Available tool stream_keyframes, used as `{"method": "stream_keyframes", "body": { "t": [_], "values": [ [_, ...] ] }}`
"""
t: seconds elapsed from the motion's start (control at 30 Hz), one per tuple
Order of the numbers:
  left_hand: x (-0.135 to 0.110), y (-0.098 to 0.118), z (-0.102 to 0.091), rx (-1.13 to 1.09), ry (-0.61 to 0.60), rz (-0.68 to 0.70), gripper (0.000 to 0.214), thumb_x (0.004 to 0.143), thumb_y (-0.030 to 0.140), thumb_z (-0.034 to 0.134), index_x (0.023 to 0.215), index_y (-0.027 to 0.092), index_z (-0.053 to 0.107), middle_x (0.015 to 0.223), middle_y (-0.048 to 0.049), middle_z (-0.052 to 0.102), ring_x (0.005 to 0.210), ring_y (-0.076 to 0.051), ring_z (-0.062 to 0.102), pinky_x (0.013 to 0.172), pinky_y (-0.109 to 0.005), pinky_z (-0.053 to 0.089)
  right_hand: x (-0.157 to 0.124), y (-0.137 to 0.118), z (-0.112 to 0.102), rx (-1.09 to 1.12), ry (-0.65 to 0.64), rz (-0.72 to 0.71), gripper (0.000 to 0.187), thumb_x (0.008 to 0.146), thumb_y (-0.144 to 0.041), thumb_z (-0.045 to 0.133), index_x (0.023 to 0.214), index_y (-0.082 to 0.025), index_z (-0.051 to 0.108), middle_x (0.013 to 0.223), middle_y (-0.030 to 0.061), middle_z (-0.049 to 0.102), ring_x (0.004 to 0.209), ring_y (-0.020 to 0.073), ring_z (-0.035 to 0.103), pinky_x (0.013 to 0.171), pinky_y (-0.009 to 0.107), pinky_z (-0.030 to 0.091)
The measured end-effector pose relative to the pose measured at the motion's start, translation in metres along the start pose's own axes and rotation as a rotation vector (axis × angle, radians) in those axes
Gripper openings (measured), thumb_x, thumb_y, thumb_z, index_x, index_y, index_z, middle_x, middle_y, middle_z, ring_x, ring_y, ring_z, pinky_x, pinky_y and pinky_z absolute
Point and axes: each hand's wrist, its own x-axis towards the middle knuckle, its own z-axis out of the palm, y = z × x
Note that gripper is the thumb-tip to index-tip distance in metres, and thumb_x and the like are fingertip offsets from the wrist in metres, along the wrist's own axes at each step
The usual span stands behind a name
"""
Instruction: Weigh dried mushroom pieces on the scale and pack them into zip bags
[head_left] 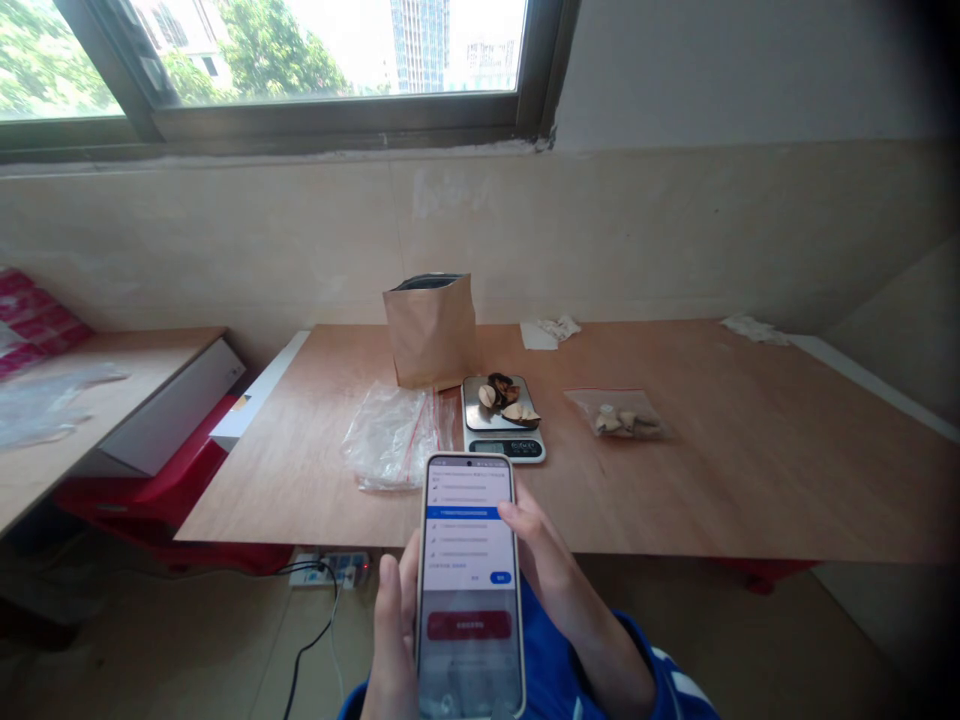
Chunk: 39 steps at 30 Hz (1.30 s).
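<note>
My left hand (pixel 391 630) is wrapped round a phone (pixel 469 585) held upright in front of me, its screen showing a list and a red button. My right hand (pixel 555 580) rests at the phone's right edge with the thumb touching the screen. Beyond the phone, on the wooden table (pixel 712 470), a small digital scale (pixel 501 417) carries a few light and dark pieces. A brown paper bag (pixel 431 330) stands open behind the scale. Clear zip bags (pixel 394 435) lie left of the scale, and another zip bag (pixel 619 415) with light pieces lies to its right.
Crumpled white paper (pixel 551 330) and another scrap (pixel 754 328) lie near the wall. A second table (pixel 112 390) with plastic and red packets stands at left. A power strip (pixel 330 570) with a black cable lies on the floor under the table edge. A window runs above.
</note>
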Motion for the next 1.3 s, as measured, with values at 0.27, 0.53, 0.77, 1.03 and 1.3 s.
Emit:
{"method": "stream_keyframes", "body": {
  "t": [0.27, 0.53, 0.77, 1.03, 1.3],
  "values": [
    [-0.005, 0.006, 0.002, -0.005, -0.041, 0.035, 0.075, 0.079, 0.068, 0.041, 0.134, 0.018, 0.048, 0.126, -0.0117, 0.061, 0.123, -0.034, 0.049, 0.104, -0.049, 0.037, -0.005, 0.001, -0.012, 0.085, -0.280, 0.069, 0.055, 0.083, -0.029, 0.058, 0.132, -0.022, 0.034, 0.122, 0.0086, 0.058, 0.120, 0.0237, 0.051, 0.104, 0.044, 0.037],
    [-0.007, 0.008, 0.005, -0.008, -0.030, 0.030, 0.074, 0.080, 0.067, 0.040, 0.136, 0.018, 0.046, 0.126, -0.0122, 0.060, 0.123, -0.033, 0.049, 0.105, -0.049, 0.037, -0.005, 0.002, -0.013, 0.017, -0.283, 0.038, 0.060, 0.081, -0.025, 0.058, 0.134, -0.020, 0.030, 0.128, 0.0097, 0.055, 0.120, 0.0229, 0.050, 0.103, 0.042, 0.037],
    [-0.007, 0.009, 0.005, 0.029, -0.053, 0.029, 0.076, 0.080, 0.069, 0.038, 0.138, 0.020, 0.043, 0.128, -0.0114, 0.059, 0.123, -0.033, 0.049, 0.103, -0.048, 0.039, -0.005, -0.009, -0.007, 0.096, -0.253, 0.108, 0.063, 0.079, -0.037, 0.056, 0.134, -0.020, 0.032, 0.132, 0.0104, 0.052, 0.124, 0.0250, 0.047, 0.103, 0.043, 0.037],
    [-0.003, 0.008, 0.000, 0.076, -0.067, 0.039, 0.077, 0.081, 0.069, 0.034, 0.141, 0.021, 0.037, 0.130, -0.0105, 0.058, 0.124, -0.032, 0.048, 0.101, -0.045, 0.042, 0.003, 0.005, -0.006, 0.124, -0.179, 0.098, 0.060, 0.079, -0.051, 0.054, 0.131, -0.024, 0.039, 0.131, 0.0080, 0.053, 0.123, 0.0247, 0.048, 0.101, 0.042, 0.039],
    [-0.003, 0.017, 0.000, 0.090, 0.020, 0.034, 0.081, 0.080, 0.070, 0.035, 0.144, 0.021, 0.031, 0.129, -0.0107, 0.058, 0.122, -0.033, 0.050, 0.095, -0.044, 0.048, 0.036, 0.018, -0.043, -0.192, 0.136, -0.176, 0.048, 0.088, -0.057, 0.036, 0.122, -0.025, 0.050, 0.123, 0.0076, 0.057, 0.119, 0.0224, 0.049, 0.098, 0.041, 0.039]
  ]
}}
